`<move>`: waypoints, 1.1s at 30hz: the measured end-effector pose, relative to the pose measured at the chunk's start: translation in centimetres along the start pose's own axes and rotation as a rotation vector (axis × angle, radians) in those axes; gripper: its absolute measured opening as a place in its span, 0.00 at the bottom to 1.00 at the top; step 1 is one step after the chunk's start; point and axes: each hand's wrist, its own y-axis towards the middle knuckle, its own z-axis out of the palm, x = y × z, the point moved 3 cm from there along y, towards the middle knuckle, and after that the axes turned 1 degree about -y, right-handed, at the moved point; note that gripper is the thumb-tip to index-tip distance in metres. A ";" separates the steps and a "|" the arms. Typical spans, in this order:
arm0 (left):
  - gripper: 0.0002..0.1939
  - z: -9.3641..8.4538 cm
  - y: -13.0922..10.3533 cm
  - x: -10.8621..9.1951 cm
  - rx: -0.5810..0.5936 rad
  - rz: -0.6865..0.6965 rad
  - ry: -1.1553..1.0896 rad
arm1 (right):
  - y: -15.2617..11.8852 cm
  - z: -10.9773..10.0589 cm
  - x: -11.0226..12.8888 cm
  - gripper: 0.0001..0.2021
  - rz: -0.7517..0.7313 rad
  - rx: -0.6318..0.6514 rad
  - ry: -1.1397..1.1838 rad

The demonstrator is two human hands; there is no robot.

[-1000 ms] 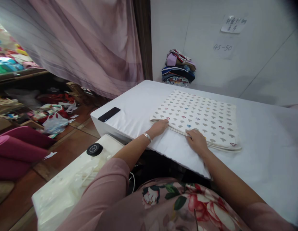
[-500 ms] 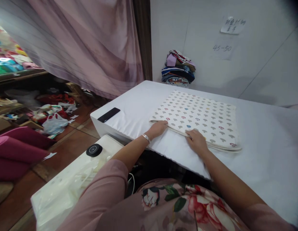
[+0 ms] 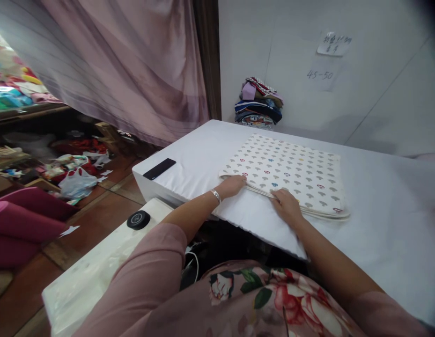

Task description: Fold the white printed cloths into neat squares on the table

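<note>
A person's left hand [image 3: 232, 186] and right hand [image 3: 288, 208] pinched the near edge of a folded mushroom-print cloth [image 3: 292, 171] lying on a white table [image 3: 199, 157], apparently to keep its layers together; that edge faced the person, its long axis seemingly running left to right.

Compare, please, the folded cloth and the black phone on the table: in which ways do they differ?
The folded cloth is pale with small printed motifs, while the phone is plain black. The cloth covers far more of the white table than the phone does. The left hand and right hand both touch the cloth's near edge, while neither touches the phone. Both things lie flat on the table.
</note>
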 end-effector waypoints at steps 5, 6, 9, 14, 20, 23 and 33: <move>0.13 0.2 0.2 -0.5 -0.004 -0.001 0.066 | 0.0 0.1 -0.1 0.12 -0.004 0.014 -0.005; 0.12 0.2 0.1 -0.6 -0.007 0.004 0.075 | 0.0 0.1 -0.1 0.12 0.001 0.011 0.000; 0.11 -0.2 -0.1 -1.0 -0.005 0.021 0.088 | 0.1 0.1 -0.1 0.12 0.029 0.004 0.034; 0.09 -0.9 -0.1 -1.2 0.031 0.054 0.105 | 0.2 0.0 -0.2 0.11 0.076 0.019 0.091; 0.13 -0.5 0.4 -1.5 0.044 0.020 0.177 | 0.3 0.2 -0.5 0.11 0.088 0.011 0.128; 0.13 -0.2 0.3 -1.5 0.000 0.002 0.220 | 0.3 0.1 -0.4 0.11 0.081 0.002 0.122; 0.11 -1.7 -2.4 -1.8 -0.111 0.100 0.250 | 0.0 0.5 0.2 0.13 -0.049 0.060 -0.137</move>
